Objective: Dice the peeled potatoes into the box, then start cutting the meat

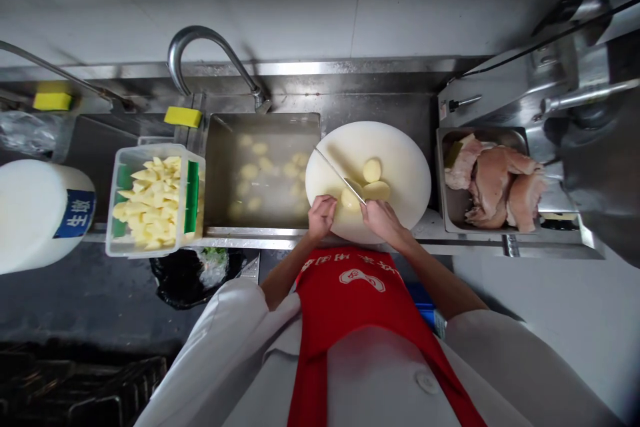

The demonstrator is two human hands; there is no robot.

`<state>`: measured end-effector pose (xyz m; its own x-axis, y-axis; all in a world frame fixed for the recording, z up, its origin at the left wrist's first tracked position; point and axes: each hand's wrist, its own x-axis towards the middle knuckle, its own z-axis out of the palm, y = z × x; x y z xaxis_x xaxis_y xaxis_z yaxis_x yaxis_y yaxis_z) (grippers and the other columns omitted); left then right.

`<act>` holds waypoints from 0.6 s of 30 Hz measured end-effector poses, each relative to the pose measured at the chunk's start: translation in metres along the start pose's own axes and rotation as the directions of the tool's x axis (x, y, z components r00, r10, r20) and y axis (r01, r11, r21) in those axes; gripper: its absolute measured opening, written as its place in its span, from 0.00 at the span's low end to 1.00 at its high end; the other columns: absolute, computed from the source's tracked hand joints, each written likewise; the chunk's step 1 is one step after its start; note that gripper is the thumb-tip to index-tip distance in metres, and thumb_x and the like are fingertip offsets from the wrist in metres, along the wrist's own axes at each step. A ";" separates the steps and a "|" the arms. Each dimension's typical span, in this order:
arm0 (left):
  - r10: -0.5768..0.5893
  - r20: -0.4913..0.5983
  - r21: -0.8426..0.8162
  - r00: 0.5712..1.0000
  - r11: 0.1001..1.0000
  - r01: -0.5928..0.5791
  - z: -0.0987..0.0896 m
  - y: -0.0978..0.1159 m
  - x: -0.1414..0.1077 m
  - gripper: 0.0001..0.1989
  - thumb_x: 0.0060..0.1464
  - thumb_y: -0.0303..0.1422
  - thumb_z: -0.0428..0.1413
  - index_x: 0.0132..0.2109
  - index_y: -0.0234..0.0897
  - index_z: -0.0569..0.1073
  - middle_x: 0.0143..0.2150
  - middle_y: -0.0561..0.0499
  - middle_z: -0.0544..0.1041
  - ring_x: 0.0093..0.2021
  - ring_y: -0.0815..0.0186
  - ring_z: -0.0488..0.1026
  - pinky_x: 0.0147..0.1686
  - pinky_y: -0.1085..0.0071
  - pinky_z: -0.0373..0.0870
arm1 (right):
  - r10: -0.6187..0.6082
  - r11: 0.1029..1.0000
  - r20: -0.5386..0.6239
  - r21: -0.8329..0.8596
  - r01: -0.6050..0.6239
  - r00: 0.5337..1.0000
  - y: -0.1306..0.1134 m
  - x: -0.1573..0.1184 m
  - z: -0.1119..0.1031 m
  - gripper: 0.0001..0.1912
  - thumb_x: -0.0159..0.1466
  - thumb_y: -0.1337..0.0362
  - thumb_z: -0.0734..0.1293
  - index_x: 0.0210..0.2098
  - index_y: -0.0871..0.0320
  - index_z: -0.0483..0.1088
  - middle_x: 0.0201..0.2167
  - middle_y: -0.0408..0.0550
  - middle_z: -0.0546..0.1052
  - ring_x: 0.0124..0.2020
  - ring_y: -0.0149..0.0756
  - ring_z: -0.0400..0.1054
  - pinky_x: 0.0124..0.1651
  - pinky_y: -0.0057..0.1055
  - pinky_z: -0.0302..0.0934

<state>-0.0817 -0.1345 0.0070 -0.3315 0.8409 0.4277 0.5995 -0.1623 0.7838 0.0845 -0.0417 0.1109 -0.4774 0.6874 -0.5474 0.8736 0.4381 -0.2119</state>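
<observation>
My right hand [382,220] is closed around the handle end of a knife [341,177]. Its thin blade slants up and left over the round white cutting board [400,153]. Directly by the blade lies a peeled potato piece [351,199], pale yellow and wet-looking. Behind it on the board are another peeled potato [372,170] and a flat-faced potato piece [377,191]. At the board's front left edge, my left hand [323,215] has its fingers curled together, just left of the nearest potato; whatever they may hold is hidden.
Left of the board, a sink [213,167] holds several potatoes under cloudy water, below a curved faucet [210,33]. A clear plastic tub [143,250] of cut potato chunks stands further left, near a yellow sponge [183,116]. On the right, a metal pan [443,180] contains raw meat [495,180].
</observation>
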 end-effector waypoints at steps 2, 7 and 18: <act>-0.001 -0.111 0.038 0.994 0.999 0.006 -0.022 0.015 0.025 0.07 0.65 0.32 0.55 0.43 0.37 0.78 0.41 0.46 0.76 0.43 0.64 0.75 0.45 0.65 0.75 | 0.009 0.999 0.003 -0.035 -0.009 1.000 0.001 0.000 0.003 0.24 0.74 0.64 0.50 0.47 0.67 0.77 0.43 0.65 0.80 0.45 0.46 0.75 0.48 0.32 0.63; 0.113 0.344 0.049 0.932 0.989 -0.139 -0.024 0.039 0.121 0.07 0.61 0.30 0.57 0.39 0.37 0.80 0.39 0.47 0.77 0.41 0.64 0.74 0.43 0.67 0.72 | 0.009 0.998 -0.002 -0.056 -0.009 1.000 0.004 0.003 0.018 0.23 0.73 0.64 0.52 0.47 0.67 0.76 0.43 0.65 0.80 0.45 0.46 0.75 0.48 0.33 0.64; -0.001 0.974 0.035 0.228 0.989 -0.146 0.070 0.005 0.152 0.04 0.44 0.22 0.60 0.27 0.32 0.79 0.21 0.54 0.74 0.22 0.71 0.66 0.25 0.73 0.59 | 0.036 0.999 -0.001 0.003 -0.036 0.999 0.003 0.000 0.030 0.23 0.72 0.66 0.53 0.47 0.69 0.77 0.44 0.68 0.79 0.47 0.47 0.75 0.50 0.34 0.65</act>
<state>-0.0784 0.0288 0.0447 0.6333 0.6943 -0.3418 0.6666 -0.2651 0.6967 0.0901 -0.0573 0.0863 -0.4457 0.7033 -0.5539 0.8906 0.4112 -0.1944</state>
